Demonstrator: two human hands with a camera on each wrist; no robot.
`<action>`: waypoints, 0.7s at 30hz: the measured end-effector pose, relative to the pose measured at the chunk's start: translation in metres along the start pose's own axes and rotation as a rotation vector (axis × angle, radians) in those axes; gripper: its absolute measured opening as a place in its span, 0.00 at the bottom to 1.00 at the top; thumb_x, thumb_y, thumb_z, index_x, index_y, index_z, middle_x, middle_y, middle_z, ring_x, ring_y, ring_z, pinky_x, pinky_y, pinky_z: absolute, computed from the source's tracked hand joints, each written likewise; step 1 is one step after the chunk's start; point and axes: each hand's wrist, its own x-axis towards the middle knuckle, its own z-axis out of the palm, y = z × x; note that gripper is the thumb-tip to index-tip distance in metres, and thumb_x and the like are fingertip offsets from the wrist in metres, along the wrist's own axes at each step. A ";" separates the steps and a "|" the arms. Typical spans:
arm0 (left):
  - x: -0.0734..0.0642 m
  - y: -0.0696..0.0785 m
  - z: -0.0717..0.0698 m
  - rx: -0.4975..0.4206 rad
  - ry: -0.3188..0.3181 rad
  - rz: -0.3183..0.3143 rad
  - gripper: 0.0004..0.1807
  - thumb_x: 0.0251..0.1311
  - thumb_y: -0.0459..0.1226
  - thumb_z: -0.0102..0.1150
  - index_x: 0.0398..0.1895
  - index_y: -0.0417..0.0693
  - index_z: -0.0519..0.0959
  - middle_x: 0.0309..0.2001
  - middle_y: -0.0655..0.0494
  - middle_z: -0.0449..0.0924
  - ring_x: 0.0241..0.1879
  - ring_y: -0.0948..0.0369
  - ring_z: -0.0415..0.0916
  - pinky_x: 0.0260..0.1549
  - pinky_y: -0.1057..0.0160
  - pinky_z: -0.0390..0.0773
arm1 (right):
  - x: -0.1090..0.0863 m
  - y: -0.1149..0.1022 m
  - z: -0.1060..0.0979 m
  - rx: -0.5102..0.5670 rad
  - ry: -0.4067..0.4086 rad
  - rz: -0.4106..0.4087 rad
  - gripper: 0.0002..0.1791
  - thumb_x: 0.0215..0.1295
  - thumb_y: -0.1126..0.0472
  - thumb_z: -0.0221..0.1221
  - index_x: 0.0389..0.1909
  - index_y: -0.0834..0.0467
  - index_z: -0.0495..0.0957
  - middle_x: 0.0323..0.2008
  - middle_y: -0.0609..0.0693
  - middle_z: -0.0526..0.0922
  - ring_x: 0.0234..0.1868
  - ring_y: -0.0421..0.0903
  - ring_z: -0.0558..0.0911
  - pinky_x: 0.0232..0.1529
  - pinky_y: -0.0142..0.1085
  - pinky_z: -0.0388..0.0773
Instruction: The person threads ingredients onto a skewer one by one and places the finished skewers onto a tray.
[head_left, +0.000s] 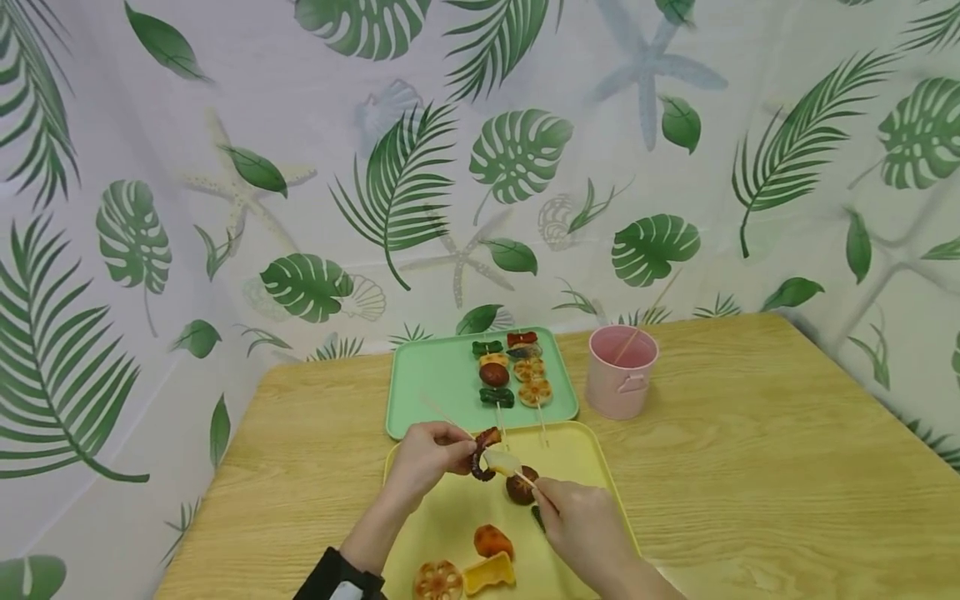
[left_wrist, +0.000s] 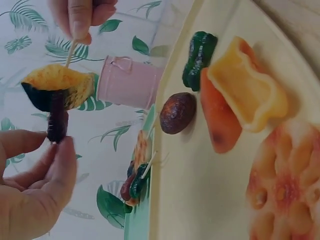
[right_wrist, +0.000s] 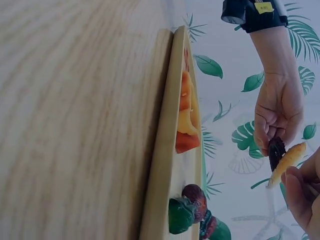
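At nine o'clock from the pale wedge (head_left: 502, 462), the left hand (head_left: 426, 461) pinches a dark curl (left_wrist: 58, 122) that touches the wedge. The wedge is on a stick (head_left: 526, 479), up above the yellow tray (head_left: 442, 525). I can't tell if the stick goes through the curl. At seven o'clock a round slice (head_left: 438, 582) lies on the yellow tray. At six are a yellow bit (head_left: 489, 575) and an orange lump (head_left: 492, 542), touching. At twelve, a green tray (head_left: 431, 375) has two food sticks (head_left: 495, 375) side by side, their bare ends poking over the yellow tray. At four, the stick gets in front of a mushroom (head_left: 520, 492). At five, the right hand (head_left: 581, 517) hides part of a green bit (head_left: 537, 518); it grips the stick's near end. At two, a pink pail (head_left: 619, 390) stands on the table (head_left: 750, 458), with a thin stick (head_left: 647, 317) leaning in it.
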 end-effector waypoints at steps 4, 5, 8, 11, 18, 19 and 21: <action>0.000 0.001 -0.001 -0.084 -0.120 -0.073 0.15 0.60 0.32 0.56 0.43 0.24 0.76 0.30 0.44 0.81 0.24 0.58 0.80 0.31 0.59 0.81 | 0.000 0.003 -0.001 0.034 0.016 0.034 0.09 0.42 0.73 0.68 0.21 0.56 0.80 0.19 0.46 0.81 0.19 0.34 0.78 0.19 0.27 0.73; 0.000 0.001 -0.002 -0.099 -0.139 -0.091 0.16 0.61 0.32 0.56 0.44 0.23 0.75 0.30 0.45 0.81 0.24 0.59 0.80 0.31 0.59 0.81 | -0.001 0.003 -0.001 0.072 -0.010 0.072 0.08 0.44 0.72 0.67 0.21 0.56 0.81 0.19 0.45 0.80 0.18 0.33 0.76 0.19 0.26 0.72; 0.000 0.002 -0.002 -0.130 -0.159 -0.108 0.16 0.61 0.31 0.55 0.46 0.22 0.74 0.30 0.47 0.81 0.24 0.61 0.79 0.32 0.61 0.81 | 0.000 0.002 -0.005 0.302 -0.166 0.268 0.01 0.55 0.68 0.63 0.27 0.59 0.82 0.17 0.43 0.78 0.15 0.32 0.73 0.16 0.27 0.71; 0.002 0.003 -0.003 -0.138 -0.141 -0.100 0.16 0.61 0.31 0.55 0.46 0.23 0.74 0.28 0.50 0.81 0.24 0.62 0.78 0.32 0.61 0.80 | 0.003 0.002 -0.010 0.636 -0.327 0.564 0.08 0.64 0.62 0.57 0.33 0.63 0.81 0.14 0.45 0.73 0.10 0.34 0.66 0.11 0.27 0.64; 0.001 0.005 -0.001 -0.130 -0.098 -0.074 0.14 0.61 0.30 0.54 0.42 0.22 0.75 0.25 0.52 0.78 0.20 0.63 0.76 0.28 0.63 0.80 | 0.010 0.003 -0.015 0.967 -0.405 0.786 0.13 0.64 0.61 0.57 0.31 0.69 0.80 0.11 0.48 0.67 0.08 0.36 0.58 0.10 0.26 0.56; 0.001 0.005 0.000 -0.130 -0.087 -0.069 0.13 0.61 0.30 0.53 0.42 0.22 0.75 0.25 0.52 0.78 0.20 0.63 0.76 0.28 0.64 0.80 | 0.011 0.003 -0.015 0.977 -0.402 0.784 0.13 0.64 0.61 0.57 0.31 0.69 0.80 0.11 0.48 0.67 0.08 0.36 0.58 0.10 0.26 0.56; 0.000 0.004 0.001 -0.132 -0.069 -0.066 0.13 0.61 0.29 0.53 0.41 0.22 0.75 0.25 0.52 0.77 0.19 0.63 0.75 0.27 0.64 0.80 | 0.010 0.002 -0.014 0.975 -0.400 0.781 0.12 0.64 0.62 0.56 0.31 0.69 0.80 0.10 0.48 0.67 0.07 0.36 0.57 0.10 0.26 0.55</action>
